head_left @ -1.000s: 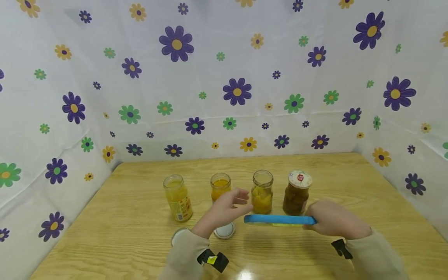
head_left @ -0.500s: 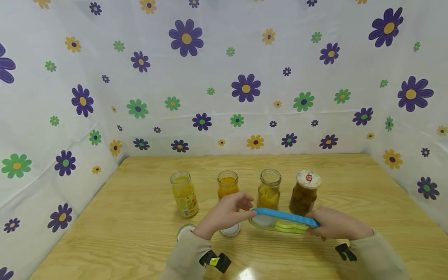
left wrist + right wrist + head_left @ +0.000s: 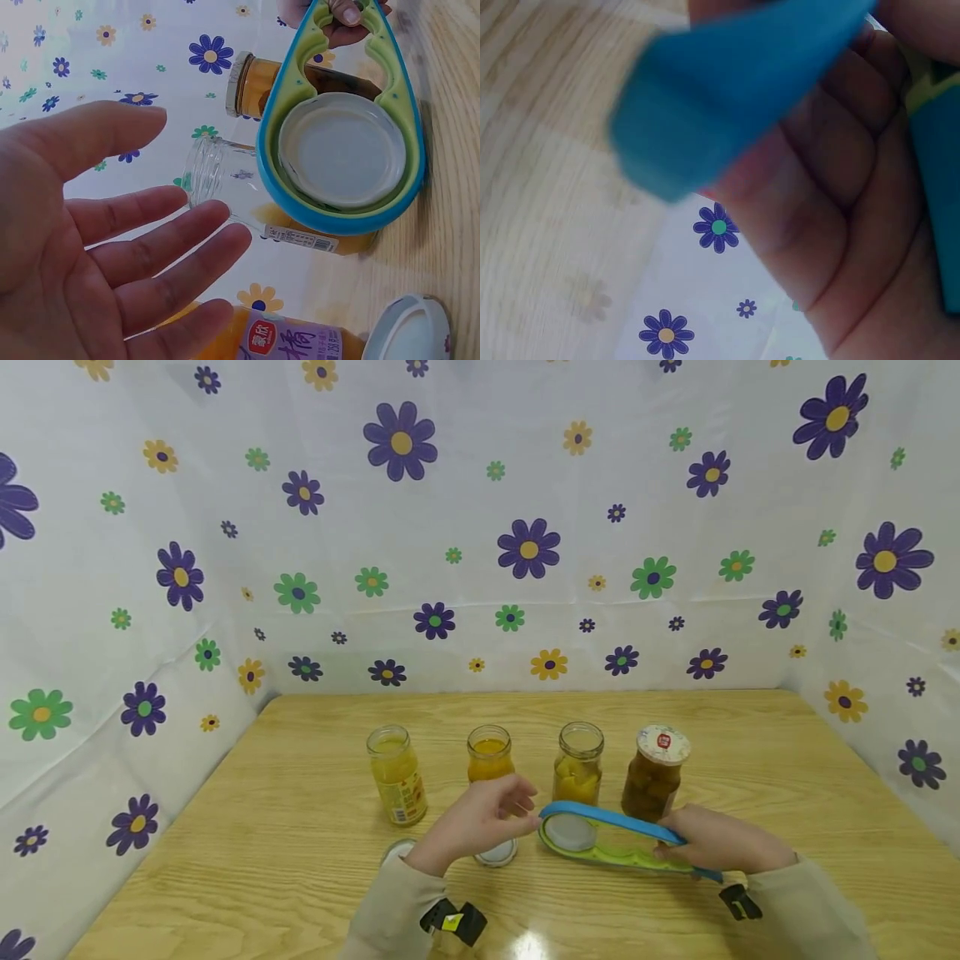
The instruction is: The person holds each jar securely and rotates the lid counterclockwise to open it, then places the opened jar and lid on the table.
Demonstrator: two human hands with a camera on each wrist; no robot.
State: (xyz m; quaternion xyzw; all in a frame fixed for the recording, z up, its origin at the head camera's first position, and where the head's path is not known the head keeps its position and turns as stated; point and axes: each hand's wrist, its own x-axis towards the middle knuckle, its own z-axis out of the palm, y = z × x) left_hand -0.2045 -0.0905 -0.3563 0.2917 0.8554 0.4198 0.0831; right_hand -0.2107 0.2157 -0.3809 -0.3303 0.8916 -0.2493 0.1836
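Observation:
My right hand (image 3: 720, 839) grips the handle end of a blue and green jar opener (image 3: 615, 820). A white jar lid (image 3: 341, 150) sits in the opener's wide ring, its inside showing. My left hand (image 3: 483, 818) is held palm toward the ring, fingers spread; in the left wrist view a gap parts it from the opener. Behind the opener stands a lidless glass jar of yellow fruit (image 3: 577, 777). To its right is a dark brown jar (image 3: 651, 787) with its white lid on. The right wrist view shows curled fingers (image 3: 829, 142) round the opener, partly blurred.
An open jar of orange fruit (image 3: 490, 764) stands behind my left hand, and an open yellow jar (image 3: 396, 777) further left. Loose lids lie on the wooden table, one lid (image 3: 497, 853) below my left hand and another lid (image 3: 397, 850) by the sleeve. A flowered cloth (image 3: 450, 527) hangs behind.
The opener has tilted from edge-on so its ring and the lid inside now show. The head view has shifted slightly. My left hand stays close to the opener's wide end.

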